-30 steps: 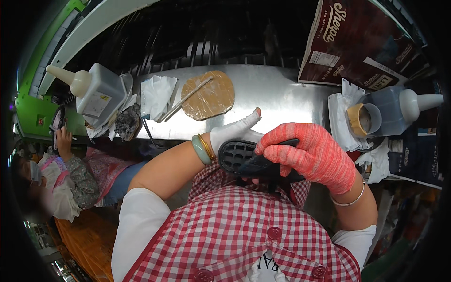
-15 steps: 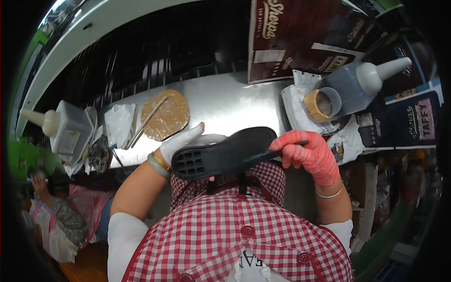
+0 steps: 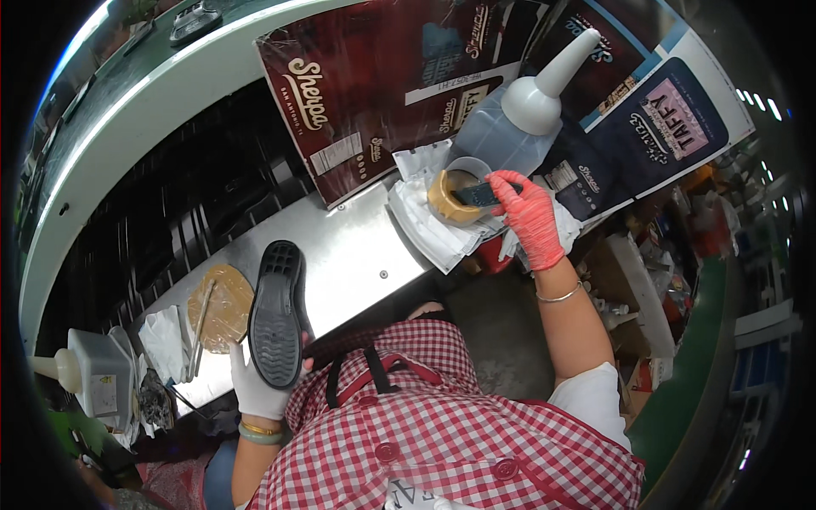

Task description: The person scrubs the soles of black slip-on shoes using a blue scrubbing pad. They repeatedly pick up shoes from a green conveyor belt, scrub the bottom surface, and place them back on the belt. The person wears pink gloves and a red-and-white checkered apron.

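My left hand [image 3: 255,384], in a white glove, grips a black shoe sole [image 3: 277,314] near its lower end. The sole stands lengthwise over the bench's front edge, showing a ribbed surface and small square hollows at its far end. On the right, my right hand [image 3: 533,223] wears a pinkish-red glove, its fingers pinching a dark brush [image 3: 478,195]. The brush's far end is inside a small clear cup [image 3: 444,204] with a tan band round it, so its tip is hidden. White folded paper [image 3: 433,242] lies under the cup.
A large squeeze bottle [image 3: 510,127] stands behind the cup, before printed boards [image 3: 365,102]. Left on the metal bench [image 3: 357,263] are a tan wrapped disc [image 3: 228,306], a thin rod [image 3: 201,327], white cloth [image 3: 163,340] and another bottle [image 3: 102,378]. A co-worker's clothing shows lower left.
My right hand has moved the brush from the sole over into the cup. My left hand has swung the sole away to the left and turned it upright. The view has turned rightward.
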A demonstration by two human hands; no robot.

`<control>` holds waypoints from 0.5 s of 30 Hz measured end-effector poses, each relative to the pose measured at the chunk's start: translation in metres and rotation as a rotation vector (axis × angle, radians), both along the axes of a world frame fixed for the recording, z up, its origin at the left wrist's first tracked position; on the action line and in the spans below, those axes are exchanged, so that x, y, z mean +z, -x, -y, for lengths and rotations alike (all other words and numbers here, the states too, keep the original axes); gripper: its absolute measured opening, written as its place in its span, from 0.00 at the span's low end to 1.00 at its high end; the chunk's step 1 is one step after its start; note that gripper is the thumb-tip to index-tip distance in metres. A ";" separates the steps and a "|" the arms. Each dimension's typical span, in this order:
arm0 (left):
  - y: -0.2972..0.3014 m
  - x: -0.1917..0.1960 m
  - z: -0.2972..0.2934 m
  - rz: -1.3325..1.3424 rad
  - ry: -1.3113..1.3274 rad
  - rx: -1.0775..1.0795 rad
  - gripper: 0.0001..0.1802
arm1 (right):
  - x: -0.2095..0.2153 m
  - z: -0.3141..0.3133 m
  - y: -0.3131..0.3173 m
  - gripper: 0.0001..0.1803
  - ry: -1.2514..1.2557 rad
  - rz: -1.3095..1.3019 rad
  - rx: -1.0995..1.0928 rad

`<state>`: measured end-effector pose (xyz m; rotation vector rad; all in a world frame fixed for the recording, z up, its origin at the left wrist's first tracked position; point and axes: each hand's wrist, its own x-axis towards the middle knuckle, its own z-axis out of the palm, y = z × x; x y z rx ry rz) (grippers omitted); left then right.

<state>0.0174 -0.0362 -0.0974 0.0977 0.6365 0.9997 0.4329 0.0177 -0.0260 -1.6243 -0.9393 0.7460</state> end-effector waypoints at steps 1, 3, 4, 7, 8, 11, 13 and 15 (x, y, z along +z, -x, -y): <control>-0.001 -0.005 0.008 -0.007 0.081 0.000 0.40 | 0.000 -0.002 0.000 0.14 -0.010 -0.023 0.008; 0.001 -0.012 0.017 0.018 0.106 -0.014 0.38 | -0.001 -0.004 -0.003 0.14 -0.047 -0.057 0.011; 0.001 -0.012 0.019 0.029 0.120 -0.020 0.37 | 0.000 -0.004 -0.004 0.14 -0.037 -0.047 0.014; -0.008 -0.004 0.009 -0.071 0.047 -0.012 0.32 | -0.001 -0.004 -0.008 0.14 0.002 -0.033 0.023; -0.010 -0.003 0.006 -0.078 0.007 -0.010 0.32 | -0.004 -0.004 -0.011 0.14 -0.011 -0.048 0.034; -0.021 0.000 -0.006 -0.048 -0.059 -0.005 0.30 | -0.013 -0.001 -0.023 0.13 0.004 -0.129 0.053; -0.027 0.000 -0.012 0.048 -0.093 -0.007 0.30 | -0.015 0.009 -0.032 0.13 0.085 -0.227 0.052; -0.034 0.001 -0.017 0.058 -0.110 0.011 0.31 | -0.020 0.011 -0.010 0.13 -0.067 -0.450 0.033</control>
